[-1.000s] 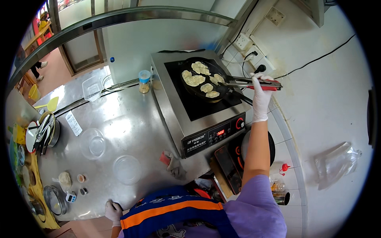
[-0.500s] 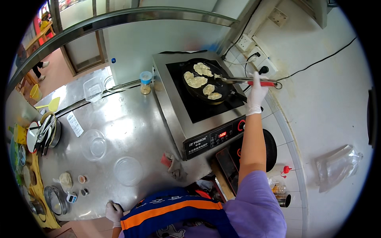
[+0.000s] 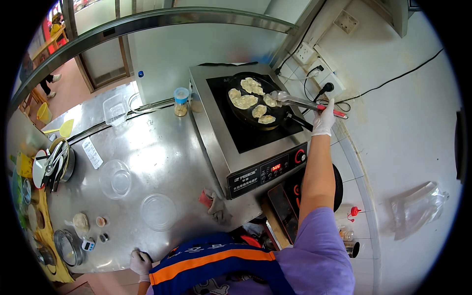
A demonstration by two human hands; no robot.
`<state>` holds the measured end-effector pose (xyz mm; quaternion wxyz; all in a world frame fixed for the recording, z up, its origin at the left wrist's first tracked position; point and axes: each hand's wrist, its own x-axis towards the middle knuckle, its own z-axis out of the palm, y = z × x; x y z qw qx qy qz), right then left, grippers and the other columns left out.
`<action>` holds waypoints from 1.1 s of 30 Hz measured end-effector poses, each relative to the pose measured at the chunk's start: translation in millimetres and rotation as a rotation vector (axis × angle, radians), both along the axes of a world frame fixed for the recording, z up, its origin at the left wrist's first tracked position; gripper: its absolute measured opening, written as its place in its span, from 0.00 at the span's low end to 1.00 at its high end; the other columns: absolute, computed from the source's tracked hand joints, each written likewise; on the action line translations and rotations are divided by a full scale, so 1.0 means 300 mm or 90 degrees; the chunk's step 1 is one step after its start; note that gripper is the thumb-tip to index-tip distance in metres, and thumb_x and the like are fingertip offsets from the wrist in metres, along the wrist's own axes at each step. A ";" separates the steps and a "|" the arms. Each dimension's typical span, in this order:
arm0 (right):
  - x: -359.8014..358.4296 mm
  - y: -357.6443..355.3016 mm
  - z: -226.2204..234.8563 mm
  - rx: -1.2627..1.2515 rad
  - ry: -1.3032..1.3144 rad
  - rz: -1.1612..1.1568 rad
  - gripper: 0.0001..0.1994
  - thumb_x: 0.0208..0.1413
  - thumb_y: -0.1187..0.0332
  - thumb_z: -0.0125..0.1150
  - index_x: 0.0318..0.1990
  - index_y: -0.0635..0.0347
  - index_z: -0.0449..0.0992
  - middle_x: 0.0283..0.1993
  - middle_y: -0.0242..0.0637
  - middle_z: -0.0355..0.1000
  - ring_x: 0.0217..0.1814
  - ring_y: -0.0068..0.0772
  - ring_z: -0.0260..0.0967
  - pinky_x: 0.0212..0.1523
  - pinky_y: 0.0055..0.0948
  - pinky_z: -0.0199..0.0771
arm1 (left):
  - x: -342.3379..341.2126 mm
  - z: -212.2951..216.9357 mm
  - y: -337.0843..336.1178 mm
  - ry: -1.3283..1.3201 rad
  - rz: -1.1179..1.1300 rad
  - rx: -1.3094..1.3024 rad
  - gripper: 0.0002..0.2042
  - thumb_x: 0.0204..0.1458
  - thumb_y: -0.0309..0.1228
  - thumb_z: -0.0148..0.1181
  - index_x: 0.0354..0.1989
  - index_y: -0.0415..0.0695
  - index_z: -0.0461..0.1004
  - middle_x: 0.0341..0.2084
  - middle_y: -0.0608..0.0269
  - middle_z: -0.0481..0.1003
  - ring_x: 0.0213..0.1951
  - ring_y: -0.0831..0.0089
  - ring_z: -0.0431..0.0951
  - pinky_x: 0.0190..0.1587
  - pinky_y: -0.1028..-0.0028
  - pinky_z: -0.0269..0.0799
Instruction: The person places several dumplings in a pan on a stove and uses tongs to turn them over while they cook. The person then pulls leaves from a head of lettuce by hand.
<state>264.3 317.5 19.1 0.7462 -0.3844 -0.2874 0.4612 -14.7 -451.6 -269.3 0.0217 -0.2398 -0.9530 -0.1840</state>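
My right hand (image 3: pixel 324 121), in a thin white glove, is closed around metal tongs (image 3: pixel 302 102) with a red handle. The tongs reach left over a black frying pan (image 3: pixel 239 116) on an induction cooker (image 3: pixel 212 129). At their tips lies a small pale piece of food (image 3: pixel 270 100); whether they pinch it I cannot tell. Other flat, pale pieces (image 3: pixel 244 102) lie in the pan, some touching each other. My left hand (image 3: pixel 141 262), also gloved, is at the counter's near edge with its fingers curled, and no object shows in it.
On the steel counter (image 3: pixel 142 191) are clear plastic lids (image 3: pixel 159 212), a grey-and-red cloth (image 3: pixel 214 204), a blue-lidded jar (image 3: pixel 181 102) and a dough ball (image 3: pixel 81 222). A utensil bowl (image 3: pixel 70 162) stands far left. The pan handle (image 3: pixel 301 122) points right, toward wall sockets (image 3: pixel 318 68) and cords.
My right hand has moved down and slightly right, and the tongs now slope down to the right. A pale piece now shows in the pan at their tips. My left hand stays put.
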 end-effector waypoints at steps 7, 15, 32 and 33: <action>-0.056 -0.130 0.180 0.229 -0.184 0.035 0.09 0.58 0.67 0.60 0.37 0.60 0.66 0.35 0.38 0.72 0.37 0.32 0.74 0.37 0.32 0.76 | 0.004 -0.007 0.004 0.012 0.005 0.022 0.05 0.50 0.31 0.52 0.31 0.43 0.70 0.31 0.54 0.75 0.31 0.54 0.76 0.32 0.59 0.71; -0.155 -0.252 0.239 0.315 -0.419 0.205 0.11 0.53 0.75 0.63 0.38 0.57 0.65 0.37 0.32 0.70 0.39 0.24 0.71 0.41 0.24 0.71 | -0.007 -0.003 -0.005 -0.001 -0.018 -0.002 0.06 0.51 0.31 0.52 0.32 0.43 0.69 0.31 0.54 0.75 0.32 0.54 0.76 0.33 0.59 0.72; -0.167 -0.271 0.203 0.399 -0.417 0.369 0.15 0.50 0.81 0.63 0.39 0.55 0.64 0.40 0.34 0.69 0.51 0.33 0.69 0.54 0.34 0.67 | -0.001 0.004 0.000 -0.026 -0.004 -0.005 0.05 0.50 0.30 0.51 0.31 0.42 0.69 0.31 0.52 0.75 0.32 0.52 0.76 0.33 0.59 0.72; -0.171 -0.254 0.180 0.431 -0.426 0.403 0.15 0.50 0.83 0.61 0.39 0.55 0.63 0.41 0.35 0.69 0.55 0.37 0.68 0.58 0.36 0.66 | -0.001 0.004 0.000 -0.019 -0.002 0.003 0.05 0.50 0.30 0.51 0.31 0.42 0.69 0.32 0.52 0.75 0.32 0.52 0.76 0.33 0.59 0.72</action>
